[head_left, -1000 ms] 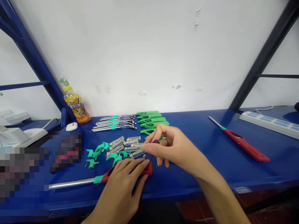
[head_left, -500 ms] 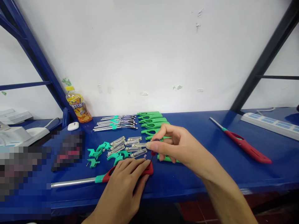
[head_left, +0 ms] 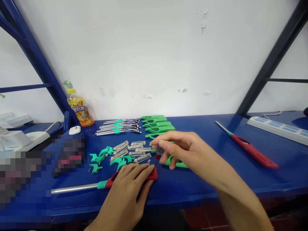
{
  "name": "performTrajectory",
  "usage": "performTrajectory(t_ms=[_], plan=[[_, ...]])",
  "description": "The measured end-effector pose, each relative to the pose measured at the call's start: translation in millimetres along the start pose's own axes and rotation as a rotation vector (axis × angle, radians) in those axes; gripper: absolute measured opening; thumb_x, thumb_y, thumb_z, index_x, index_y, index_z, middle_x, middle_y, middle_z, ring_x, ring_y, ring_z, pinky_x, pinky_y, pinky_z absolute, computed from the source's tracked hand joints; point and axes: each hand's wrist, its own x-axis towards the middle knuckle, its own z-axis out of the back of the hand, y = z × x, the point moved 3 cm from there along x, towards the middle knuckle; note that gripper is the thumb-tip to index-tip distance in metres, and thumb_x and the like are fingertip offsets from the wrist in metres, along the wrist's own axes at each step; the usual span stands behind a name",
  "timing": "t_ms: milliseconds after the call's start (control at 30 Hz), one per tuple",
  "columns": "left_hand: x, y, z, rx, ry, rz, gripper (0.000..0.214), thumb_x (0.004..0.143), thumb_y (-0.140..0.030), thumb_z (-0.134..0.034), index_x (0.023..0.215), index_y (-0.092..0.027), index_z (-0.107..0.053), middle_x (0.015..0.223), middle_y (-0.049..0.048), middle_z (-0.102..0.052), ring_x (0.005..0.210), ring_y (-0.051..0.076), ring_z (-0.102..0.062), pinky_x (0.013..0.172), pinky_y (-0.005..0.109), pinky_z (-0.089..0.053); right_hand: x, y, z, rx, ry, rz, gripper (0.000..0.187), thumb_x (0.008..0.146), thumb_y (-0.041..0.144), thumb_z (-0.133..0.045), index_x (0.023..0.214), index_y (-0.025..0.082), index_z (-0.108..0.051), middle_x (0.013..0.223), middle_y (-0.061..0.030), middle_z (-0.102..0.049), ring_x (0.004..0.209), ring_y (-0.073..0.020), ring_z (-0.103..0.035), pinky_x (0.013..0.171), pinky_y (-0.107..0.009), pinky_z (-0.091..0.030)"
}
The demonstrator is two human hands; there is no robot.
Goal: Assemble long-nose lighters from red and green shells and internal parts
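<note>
My left hand [head_left: 130, 186] presses a red lighter [head_left: 152, 175] with a long metal tube against the blue table, its fingers closed over the handle. Between the thumb and fingers of my right hand [head_left: 180, 149] is a small screwdriver [head_left: 158, 153], slanted with its tip down at the red handle beside my left fingertips. The exact contact of the tip is hard to see. Just beyond my left hand lie teal plastic triggers [head_left: 118, 163] and several clear fuel tanks [head_left: 143, 158]. Green handle shells [head_left: 158, 124] are stacked behind my right hand, which partly hides them.
Metal tubes with wires [head_left: 117, 131] lie at the back. A second red lighter [head_left: 252, 149] and a power strip [head_left: 276, 128] are on the right. A drink bottle [head_left: 80, 109] and a white case [head_left: 74, 130] stand back left. The table [head_left: 204, 186] ends near me.
The fingers of my right hand have shifted on the screwdriver, uncovering more of its handle, and the hand sits slightly lower. My left hand and the lighter remain in place.
</note>
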Motion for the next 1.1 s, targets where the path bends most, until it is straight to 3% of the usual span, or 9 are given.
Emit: performTrajectory(t_ms=[200,367,500,567,733,833,900,967,1100], plan=[[-1.5,0.9,-1.2,0.024,0.007,0.000,0.039,0.105,-0.019,-0.059,0.142,-0.027,-0.065,0.132,0.0065,-0.076,0.120,0.032,-0.068,0.101,0.054,-0.059,4.2,-11.1,-1.7,-0.089,-0.217,-0.066,0.038,0.077,0.047,-0.092,0.083,0.024,-0.063,0.097,-0.0030,-0.076,0.081,-0.0194,-0.069,0.056,-0.025,-0.050],[-0.5,1.0,-0.8,0.025,0.007,-0.004,0.039,0.105,-0.019,-0.059,0.142,-0.028,-0.064,0.133,0.0061,-0.075,0.121,0.032,-0.068,0.102,0.056,-0.059,3.2,-10.3,-6.0,-0.132,-0.241,-0.051,0.038,0.077,0.047,-0.091,0.083,0.025,-0.060,0.086,-0.0002,-0.074,0.071,-0.0164,-0.065,0.055,-0.026,-0.047],[0.2,0.2,0.4,0.024,-0.010,-0.010,0.039,0.104,-0.019,-0.060,0.141,-0.028,-0.065,0.131,0.0058,-0.076,0.118,0.031,-0.070,0.100,0.053,-0.061,2.5,-1.3,-3.8,-0.196,-0.283,0.025,0.029,0.082,0.046,-0.087,0.101,0.027,-0.075,0.085,0.0000,-0.074,0.072,-0.0173,-0.069,0.061,-0.028,-0.051],[0.5,-0.2,1.2,0.032,-0.011,-0.018,0.039,0.105,-0.019,-0.060,0.142,-0.027,-0.065,0.131,0.0060,-0.077,0.117,0.031,-0.070,0.100,0.052,-0.061,-1.8,5.6,3.8,-0.233,-0.336,0.061,0.025,0.087,0.048,-0.083,0.097,0.026,-0.080,0.083,-0.0020,-0.077,0.073,-0.0195,-0.071,0.062,-0.029,-0.053],[-0.5,1.2,2.8,0.072,-0.002,-0.046,0.040,0.106,-0.018,-0.056,0.144,-0.028,-0.065,0.135,0.0051,-0.075,0.119,0.030,-0.070,0.100,0.049,-0.062,-31.4,13.8,59.5,-0.397,-0.656,0.125,0.028,0.081,0.054,-0.087,0.085,0.027,-0.083,0.086,-0.0046,-0.083,0.083,-0.0268,-0.078,0.072,-0.035,-0.061],[-2.4,3.8,2.4,0.106,-0.020,-0.079,0.045,0.105,-0.017,-0.057,0.146,-0.032,-0.064,0.136,0.0031,-0.075,0.118,0.028,-0.071,0.098,0.044,-0.064,-50.0,-0.2,108.6,-0.554,-0.798,0.006,0.034,0.074,0.060,-0.087,0.086,0.029,-0.084,0.091,-0.0060,-0.085,0.094,-0.0338,-0.081,0.091,-0.047,-0.061],[-3.4,6.2,1.6,0.124,-0.046,-0.088,0.045,0.104,-0.017,-0.058,0.145,-0.033,-0.065,0.134,0.0027,-0.076,0.115,0.027,-0.072,0.096,0.041,-0.065,-59.2,-13.1,139.5,-0.644,-0.884,-0.093,0.034,0.071,0.062,-0.085,0.085,0.030,-0.084,0.090,-0.0073,-0.085,0.096,-0.0383,-0.080,0.095,-0.053,-0.058],[-3.9,8.0,0.9,0.132,-0.066,-0.104,0.044,0.104,-0.017,-0.058,0.144,-0.034,-0.066,0.131,0.0023,-0.077,0.113,0.026,-0.073,0.093,0.038,-0.065,-64.3,-25.7,162.9,-0.717,-0.916,-0.181,0.034,0.071,0.063,-0.083,0.081,0.030,-0.083,0.089,-0.0087,-0.085,0.098,-0.0414,-0.079,0.093,-0.054,-0.056],[-3.6,8.7,1.1,0.132,-0.075,-0.180,0.042,0.105,-0.019,-0.058,0.143,-0.036,-0.065,0.126,0.0013,-0.079,0.107,0.024,-0.075,0.089,0.034,-0.066,-63.9,-51.8,182.9,-0.813,-0.761,-0.377,0.028,0.072,0.057,-0.082,0.074,0.029,-0.080,0.088,-0.0083,-0.085,0.090,-0.0376,-0.080,0.078,-0.045,-0.055]])
